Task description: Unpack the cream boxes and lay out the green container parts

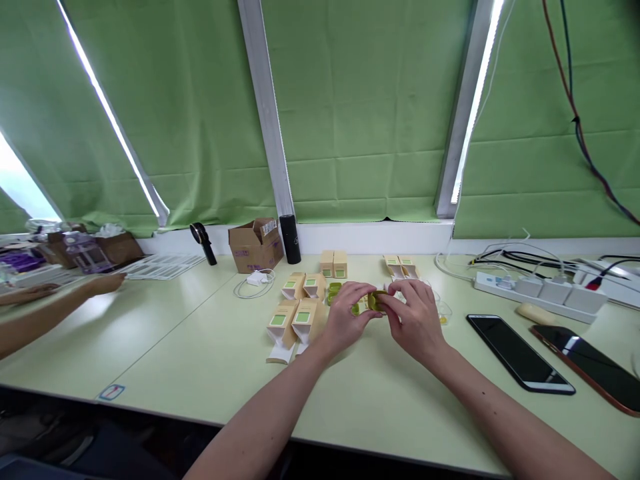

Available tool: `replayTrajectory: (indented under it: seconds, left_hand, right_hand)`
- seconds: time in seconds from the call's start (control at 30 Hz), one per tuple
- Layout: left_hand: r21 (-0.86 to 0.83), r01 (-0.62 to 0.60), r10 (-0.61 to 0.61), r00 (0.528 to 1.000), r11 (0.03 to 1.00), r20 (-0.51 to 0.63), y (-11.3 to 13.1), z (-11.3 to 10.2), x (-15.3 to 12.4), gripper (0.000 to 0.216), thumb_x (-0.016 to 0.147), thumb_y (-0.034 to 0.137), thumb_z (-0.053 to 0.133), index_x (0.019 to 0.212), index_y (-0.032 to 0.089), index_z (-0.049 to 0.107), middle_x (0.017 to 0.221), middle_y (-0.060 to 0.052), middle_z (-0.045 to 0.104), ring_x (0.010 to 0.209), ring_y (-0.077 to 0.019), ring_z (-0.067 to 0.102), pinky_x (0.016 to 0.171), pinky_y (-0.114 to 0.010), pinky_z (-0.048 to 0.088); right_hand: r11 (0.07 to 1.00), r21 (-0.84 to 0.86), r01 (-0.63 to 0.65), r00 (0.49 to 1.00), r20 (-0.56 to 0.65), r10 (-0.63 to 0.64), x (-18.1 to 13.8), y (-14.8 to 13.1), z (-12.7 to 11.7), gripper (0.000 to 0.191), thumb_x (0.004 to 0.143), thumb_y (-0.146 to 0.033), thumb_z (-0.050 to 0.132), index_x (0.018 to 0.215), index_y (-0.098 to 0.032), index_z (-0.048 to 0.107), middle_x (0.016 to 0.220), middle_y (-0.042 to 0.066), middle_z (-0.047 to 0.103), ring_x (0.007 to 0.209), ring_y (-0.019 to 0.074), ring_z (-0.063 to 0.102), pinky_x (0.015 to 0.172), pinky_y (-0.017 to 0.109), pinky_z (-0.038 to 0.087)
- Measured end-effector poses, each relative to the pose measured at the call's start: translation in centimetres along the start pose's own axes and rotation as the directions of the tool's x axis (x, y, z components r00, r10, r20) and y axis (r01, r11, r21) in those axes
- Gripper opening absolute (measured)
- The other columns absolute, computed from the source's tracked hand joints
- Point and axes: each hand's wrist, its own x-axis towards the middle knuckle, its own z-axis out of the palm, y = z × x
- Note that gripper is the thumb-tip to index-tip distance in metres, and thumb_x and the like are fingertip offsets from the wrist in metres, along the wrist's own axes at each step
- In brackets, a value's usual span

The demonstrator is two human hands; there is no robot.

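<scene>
Both my hands meet over the middle of the pale green table point(210, 373). My left hand point(346, 315) and my right hand point(415, 319) pinch a small olive-green round object point(374, 301) between their fingertips. Its exact form is partly hidden by my fingers. Just left of my left hand lie several small tan cartons with green labels point(295, 320), some with their flaps open. Two closed tan cartons point(334, 264) stand behind, and two more open ones point(400, 267) lie behind my right hand. Other small green pieces point(334, 291) sit behind my left hand.
Two phones point(520, 352) lie at the right, behind them a white power strip point(540, 293) with cables. A brown cardboard box point(256, 245), a black cylinder point(290, 239) and a white charger point(256, 280) stand at the back. Another person's arm point(55, 307) reaches in at the left.
</scene>
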Motion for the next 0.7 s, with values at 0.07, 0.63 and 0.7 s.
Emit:
replayTrajectory:
  seconds: [0.07, 0.63, 0.7]
  left_hand:
    - [0.013, -0.041, 0.041, 0.999, 0.999, 0.008, 0.03, 0.06, -0.05, 0.042, 0.079, 0.023, 0.086, 0.118, 0.024, 0.072, 0.111, -0.009, 0.074, 0.107, -0.0252, 0.066, 0.095, -0.044, 0.056]
    - [0.032, -0.105, 0.104, 0.994, 0.994, 0.026, -0.14, 0.25, -0.12, 0.043, 0.081, 0.021, 0.083, 0.122, 0.025, 0.071, 0.111, -0.008, 0.076, 0.108, -0.0265, 0.063, 0.093, -0.046, 0.056]
    - [0.037, -0.1, 0.1, 0.995, 0.994, 0.021, -0.21, 0.26, -0.12, 0.043, 0.081, 0.022, 0.083, 0.122, 0.025, 0.071, 0.112, -0.008, 0.075, 0.108, -0.0267, 0.063, 0.093, -0.046, 0.056]
  right_hand:
    - [1.0, 0.001, 0.004, 1.0, -0.001, -0.004, -0.04, 0.02, 0.05, 0.021, 0.092, -0.014, 0.059, 0.099, -0.027, 0.073, 0.098, 0.007, 0.065, 0.099, 0.0274, 0.054, 0.085, 0.044, 0.041]
    - [0.998, -0.066, -0.001, 1.0, 0.009, 0.001, 0.25, -0.45, 0.06, 0.017, 0.095, -0.012, 0.054, 0.085, -0.023, 0.063, 0.086, 0.007, 0.061, 0.089, 0.0257, 0.051, 0.079, 0.041, 0.038]
    - [0.996, -0.085, 0.005, 1.0, 0.011, -0.004, 0.3, -0.54, 0.02, 0.019, 0.096, -0.012, 0.052, 0.083, -0.023, 0.061, 0.084, 0.007, 0.059, 0.085, 0.0252, 0.049, 0.078, 0.04, 0.038]
